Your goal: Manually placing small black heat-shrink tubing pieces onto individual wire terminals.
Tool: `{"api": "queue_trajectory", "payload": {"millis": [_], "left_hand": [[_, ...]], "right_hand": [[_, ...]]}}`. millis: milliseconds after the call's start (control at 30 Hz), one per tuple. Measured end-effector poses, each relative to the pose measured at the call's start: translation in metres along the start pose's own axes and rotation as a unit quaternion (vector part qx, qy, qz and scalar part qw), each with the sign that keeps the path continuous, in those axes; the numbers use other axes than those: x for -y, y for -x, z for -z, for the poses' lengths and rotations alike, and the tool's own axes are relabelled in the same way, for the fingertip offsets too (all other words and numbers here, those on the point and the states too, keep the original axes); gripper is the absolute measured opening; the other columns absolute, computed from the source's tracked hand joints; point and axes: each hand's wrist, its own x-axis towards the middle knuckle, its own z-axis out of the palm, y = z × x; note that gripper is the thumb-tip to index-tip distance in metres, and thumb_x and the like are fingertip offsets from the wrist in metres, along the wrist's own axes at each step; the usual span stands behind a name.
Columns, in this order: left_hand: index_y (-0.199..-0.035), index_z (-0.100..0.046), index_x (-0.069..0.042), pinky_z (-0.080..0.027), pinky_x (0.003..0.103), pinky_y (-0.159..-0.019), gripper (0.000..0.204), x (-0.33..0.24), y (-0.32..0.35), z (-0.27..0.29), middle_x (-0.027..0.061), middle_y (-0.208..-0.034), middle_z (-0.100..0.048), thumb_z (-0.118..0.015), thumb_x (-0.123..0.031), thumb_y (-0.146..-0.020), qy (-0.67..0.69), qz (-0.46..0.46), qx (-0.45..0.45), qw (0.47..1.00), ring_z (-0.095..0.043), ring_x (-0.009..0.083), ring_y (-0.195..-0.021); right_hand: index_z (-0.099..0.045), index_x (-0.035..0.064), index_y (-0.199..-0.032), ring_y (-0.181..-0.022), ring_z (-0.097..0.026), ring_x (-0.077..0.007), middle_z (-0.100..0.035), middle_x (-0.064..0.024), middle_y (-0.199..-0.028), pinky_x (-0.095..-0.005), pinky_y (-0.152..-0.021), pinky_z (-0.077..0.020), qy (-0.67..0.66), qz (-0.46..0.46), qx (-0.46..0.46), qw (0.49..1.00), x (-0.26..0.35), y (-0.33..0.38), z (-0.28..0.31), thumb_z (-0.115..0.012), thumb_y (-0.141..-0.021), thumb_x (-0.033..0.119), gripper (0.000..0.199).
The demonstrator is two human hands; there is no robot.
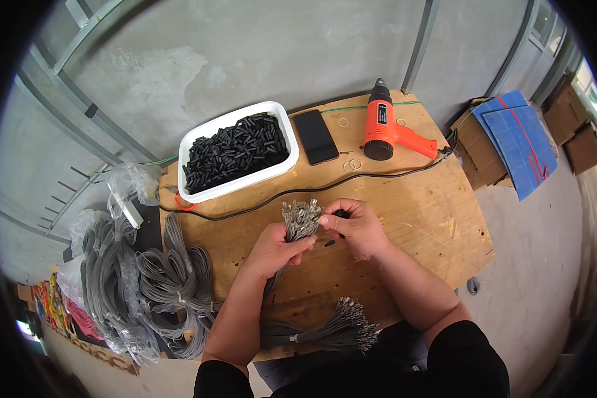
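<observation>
Left hand (272, 253) clasps grey wires (301, 228) — tips (302, 207) bared, I'd guess, for reach — right hand (363, 230) clutches black tubes (341, 213).

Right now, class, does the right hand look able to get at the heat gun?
Probably yes: nothing tall stands between the right hand and the heat gun; a black cord lies low. The small black pieces it holds might hinder gripping.

Both bare forearms (237, 315) stretch forward and lean inward. The left grip (272, 251) is curled closed; the right grip (359, 229), just beside, pinches with its fingertips (328, 221).
</observation>
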Motion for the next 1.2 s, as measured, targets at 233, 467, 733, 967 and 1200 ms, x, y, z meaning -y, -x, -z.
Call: {"api": "queue_trajectory", "payload": {"millis": [233,467,733,967,1200], "left_hand": [[-0.093,-0.068,0.001,-0.041,0.023,-0.051,0.022,-0.007,0.003,0.003,0.0033,-0.071,-0.063,-0.072,-0.021,-0.09,0.09,-0.002,0.037,0.995,-0.054,0.0101,-0.056],[-0.094,-0.068,0.002,-0.04,0.024,-0.05,0.023,-0.009,0.006,0.005,0.0048,-0.07,-0.062,-0.071,-0.021,-0.089,0.117,-0.001,0.03,0.993,-0.053,0.0119,-0.054],[-0.099,-0.068,0.002,-0.047,0.025,-0.056,0.025,-0.006,0.004,0.007,0.0074,-0.079,-0.068,-0.072,-0.021,-0.09,0.139,-0.009,-0.034,0.99,-0.061,0.0136,-0.063],[-0.101,-0.068,0.002,-0.054,0.029,-0.067,0.019,0.001,-0.002,0.013,0.008,-0.087,-0.07,-0.072,-0.013,-0.09,0.159,-0.046,-0.125,0.978,-0.066,0.0163,-0.074],[-0.093,-0.067,0.0,-0.051,0.027,-0.07,0.012,0.004,-0.002,0.012,0.0043,-0.082,-0.066,-0.073,-0.008,-0.088,0.084,-0.08,-0.069,0.991,-0.062,0.0128,-0.075]], "right_hand": [[-0.067,0.0009,-0.097,-0.058,-0.049,-0.0057,-0.061,0.0,-0.073,-0.0188,-0.048,-0.036,-0.083,0.016,-0.031,0.996,0.001,-0.003,0.004,-0.073,-0.09,0.011,0.013],[-0.069,0.0004,-0.101,-0.059,-0.049,-0.0042,-0.06,0.0017,-0.074,-0.0187,-0.048,-0.0357,0.0,0.008,0.0,1.0,0.009,0.003,0.0,-0.071,-0.091,0.005,0.012],[-0.068,0.0016,-0.095,-0.054,-0.045,-0.002,-0.059,0.003,-0.071,-0.019,-0.047,-0.034,0.085,0.094,-0.011,0.992,0.001,-0.002,0.005,-0.07,-0.092,0.004,0.005],[-0.068,0.002,-0.093,-0.055,-0.044,-0.0009,-0.057,0.005,-0.069,-0.019,-0.048,-0.0339,0.156,0.117,-0.04,0.98,0.0,-0.003,0.006,-0.07,-0.091,0.005,0.004],[-0.07,0.0013,-0.09,-0.072,-0.053,-0.0022,-0.064,0.0051,-0.078,-0.0204,-0.064,-0.0452,0.219,0.11,-0.012,0.969,0.003,0.005,-0.004,-0.072,-0.089,0.005,0.005]]}}
